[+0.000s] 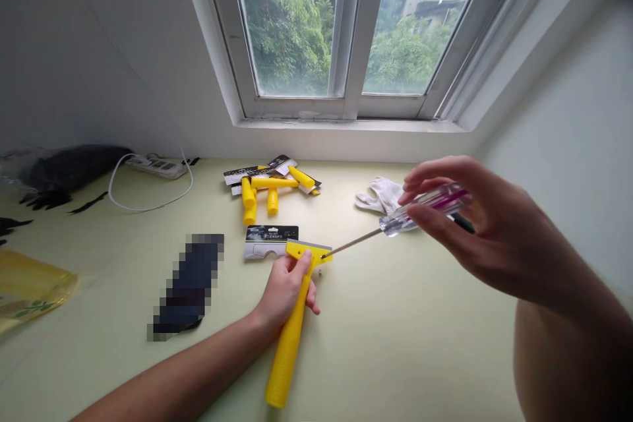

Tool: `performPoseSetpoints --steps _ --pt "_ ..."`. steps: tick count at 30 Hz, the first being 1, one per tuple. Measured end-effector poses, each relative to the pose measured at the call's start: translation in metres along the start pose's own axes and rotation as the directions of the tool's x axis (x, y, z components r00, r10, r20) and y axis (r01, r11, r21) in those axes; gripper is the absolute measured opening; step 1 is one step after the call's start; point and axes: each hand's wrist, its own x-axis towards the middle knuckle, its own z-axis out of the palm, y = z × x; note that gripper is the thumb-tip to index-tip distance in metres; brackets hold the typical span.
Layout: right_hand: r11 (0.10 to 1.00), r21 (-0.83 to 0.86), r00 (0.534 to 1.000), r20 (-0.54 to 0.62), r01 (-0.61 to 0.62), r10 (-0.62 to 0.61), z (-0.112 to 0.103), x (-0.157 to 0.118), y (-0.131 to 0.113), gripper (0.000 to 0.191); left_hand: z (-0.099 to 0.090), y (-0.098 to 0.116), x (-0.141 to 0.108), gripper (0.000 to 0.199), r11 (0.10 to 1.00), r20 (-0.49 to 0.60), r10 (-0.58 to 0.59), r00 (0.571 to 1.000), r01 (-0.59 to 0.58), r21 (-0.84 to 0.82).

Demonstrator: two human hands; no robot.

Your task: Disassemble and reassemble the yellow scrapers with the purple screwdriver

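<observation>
A yellow scraper (291,339) lies at a slant in the lower middle, its wide head pointing away from me. My left hand (288,283) is closed around its neck, with the thumb on the head. A clear-handled screwdriver (356,241) reaches in from the right, its tip at a small hole on the right part of the scraper head. The fingers of my right hand (469,224) are wrapped round the screwdriver's handle. A small metal piece (320,272) shows just below the head. Right behind the head is a black and white packaging card (257,244).
Several yellow scrapers (274,182) with cards are piled near the window wall. White gloves (380,196) lie behind the screwdriver. A pixelated dark object (190,283), a power strip (161,167) with a white cable and a yellow translucent container (34,283) are at the left.
</observation>
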Motion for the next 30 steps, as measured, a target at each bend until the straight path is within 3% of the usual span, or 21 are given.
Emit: performPoseSetpoints --steps 3,5,10,14,18,24,30 --pt "0.974 -0.214 0.997 -0.045 -0.075 0.067 0.002 0.001 0.007 0.034 -0.001 -0.001 0.0 0.036 1.0 0.015 0.013 1.0 -0.013 -0.006" --pt "0.968 -0.229 0.994 -0.023 -0.107 0.105 0.001 0.0 0.013 0.035 -0.002 -0.002 0.001 0.036 1.0 0.02 0.022 1.0 -0.022 -0.005" --pt "0.997 -0.008 0.997 0.033 -0.072 0.072 -0.007 -0.002 0.015 0.046 -0.004 -0.005 0.002 0.037 1.0 0.034 0.017 0.999 -0.018 0.023" --pt "0.99 0.125 0.998 0.043 -0.061 0.056 -0.005 -0.002 0.008 0.038 -0.004 -0.005 0.001 0.038 1.0 0.033 0.019 0.999 -0.02 0.017" --pt "0.956 0.259 0.99 0.012 -0.137 0.138 0.005 0.0 0.003 0.031 -0.005 -0.004 0.001 0.04 1.0 0.031 0.008 0.999 -0.009 0.021" --pt "0.936 0.333 0.988 -0.06 -0.112 0.139 0.008 0.002 0.005 0.043 -0.006 -0.004 0.002 0.041 0.999 0.039 0.001 0.999 -0.002 0.037" --pt "0.938 0.338 0.993 -0.055 -0.083 0.108 0.003 0.003 0.01 0.041 -0.005 -0.003 0.001 0.039 1.0 0.032 -0.008 0.999 0.007 0.028"
